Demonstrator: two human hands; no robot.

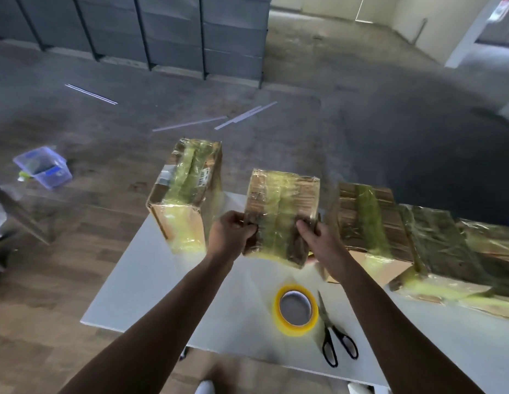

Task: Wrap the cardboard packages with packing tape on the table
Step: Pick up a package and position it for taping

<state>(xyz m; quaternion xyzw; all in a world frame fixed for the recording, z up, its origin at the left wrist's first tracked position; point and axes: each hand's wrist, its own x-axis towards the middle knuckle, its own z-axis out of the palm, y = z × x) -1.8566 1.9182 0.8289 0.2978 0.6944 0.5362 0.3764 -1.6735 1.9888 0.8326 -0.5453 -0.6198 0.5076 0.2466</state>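
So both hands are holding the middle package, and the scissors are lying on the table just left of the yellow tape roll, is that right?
Not quite. The head view shows the scissors just right of the yellow tape roll, not left. The left hand and right hand do hold the middle package.
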